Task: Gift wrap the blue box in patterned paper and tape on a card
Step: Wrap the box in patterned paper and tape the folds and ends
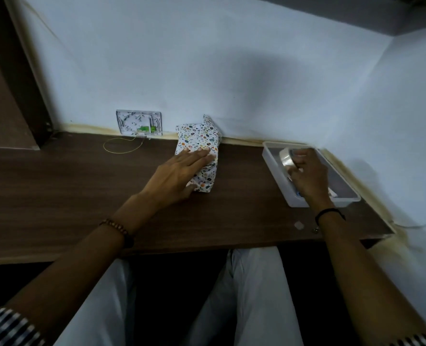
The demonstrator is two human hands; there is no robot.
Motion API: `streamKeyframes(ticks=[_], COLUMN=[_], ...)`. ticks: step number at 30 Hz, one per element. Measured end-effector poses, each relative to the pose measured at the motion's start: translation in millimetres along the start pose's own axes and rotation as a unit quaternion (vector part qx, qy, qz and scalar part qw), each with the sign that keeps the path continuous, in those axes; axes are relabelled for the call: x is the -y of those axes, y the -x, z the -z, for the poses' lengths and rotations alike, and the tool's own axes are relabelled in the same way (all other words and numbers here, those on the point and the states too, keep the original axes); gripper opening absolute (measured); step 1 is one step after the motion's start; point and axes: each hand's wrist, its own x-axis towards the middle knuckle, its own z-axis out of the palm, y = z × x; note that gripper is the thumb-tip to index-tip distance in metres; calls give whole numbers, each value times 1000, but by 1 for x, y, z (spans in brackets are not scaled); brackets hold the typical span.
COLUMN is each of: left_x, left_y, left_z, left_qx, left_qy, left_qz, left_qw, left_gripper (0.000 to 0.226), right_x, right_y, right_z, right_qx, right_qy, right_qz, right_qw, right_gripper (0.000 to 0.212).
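Wrapped box: the box (pixel 202 143) lies on the dark wooden desk (pixel 82 191), fully covered in white patterned paper (pixel 208 179) with small coloured dots. Its far end is close to the wall, where a flap of paper stands up. Its near end points toward the person.
Left hand: the left hand (pixel 174 174) lies flat on the box's top and left side. The fingers (pixel 202 154) are straight and close together, reaching across the paper. The palm covers the near left part of the box.
Right hand: the right hand (pixel 309 176) is well to the right of the box, inside a white tray (pixel 269 156). Its fingers are curled round a roll of clear tape (pixel 286 159), which stands on edge.
Tray: it sits at the right end of the desk, angled along the wall. Small things under the wrist are too hidden to name.
Box to tape: well apart, with bare desk between them.
Wrists: a bead bracelet (pixel 118 227) is on the left, a black band (pixel 329 212) on the right.
Wall: a white wall box (pixel 139 122) sits left of the wrapped box. A thin yellow cable (pixel 122 146) loops onto the desk below it.
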Motion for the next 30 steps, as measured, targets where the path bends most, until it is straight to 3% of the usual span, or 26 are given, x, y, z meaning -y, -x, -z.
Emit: streamKeyframes(ticks=[6,9,11,15,18,25,30], left_x=[-23,-47,-64,-90,-98,-94,-87], left_y=[-7,-16,-25,-42,-45,-43,-39], left_z=[4,13,22,28,27,30,41], left_qx=[-26,-49,-65,-67,-56,-47,-57], left_qy=[84,206,308,518,575,602,572], left_qz=[-2,87,165,245,255,291,283], left_qw=[996,973,935,817,776,742,768], left_gripper=[79,66,63,82,79,55,34], right_x=[53,74,89,108,110,109,109], right_y=[25,40,52,78,91,100,102], right_z=[4,6,8,11,11,17,18], right_qx=[-11,32,66,107,126,137,154], right_qy=[-162,-273,-343,-415,-426,-421,-425], right_qz=[17,-12,-25,-29,-42,-59,-67], right_qw=[987,961,937,903,895,895,889], right_gripper=[39,42,41,43,44,45,46])
